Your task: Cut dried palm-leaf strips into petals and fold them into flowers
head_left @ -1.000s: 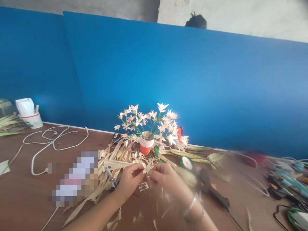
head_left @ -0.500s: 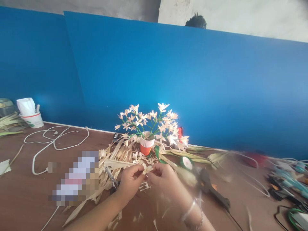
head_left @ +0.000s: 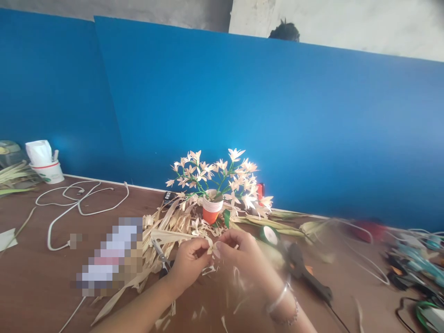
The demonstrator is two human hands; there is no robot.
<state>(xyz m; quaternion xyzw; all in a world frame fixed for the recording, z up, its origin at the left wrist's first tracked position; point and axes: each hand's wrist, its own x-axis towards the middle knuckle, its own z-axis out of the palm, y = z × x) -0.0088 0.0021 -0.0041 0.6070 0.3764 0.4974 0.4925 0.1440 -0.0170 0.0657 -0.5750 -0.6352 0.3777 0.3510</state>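
A small pale pointed-petaled flower (head_left: pixel 213 249) sits between the hands, pinched in the fingertips of the left hand (head_left: pixel 190 261) and right hand (head_left: pixel 244 256). Just beyond, a stacked paper cup (head_left: pixel 211 215) of similar blossoms (head_left: pixel 236 154) stands on the bench (head_left: pixel 21 282).

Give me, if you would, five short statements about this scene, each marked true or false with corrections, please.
1. The left hand holds a pale flower, with fingers of the right hand close against it. True.
2. The silvery bangle is on the left wrist. False: the bangle is on the right wrist.
3. The scissors lie to the left of the pale flower. True.
4. The cup of flowers lies on its side. False: the cup stands upright.
5. A blue partition rises behind the cup. True.
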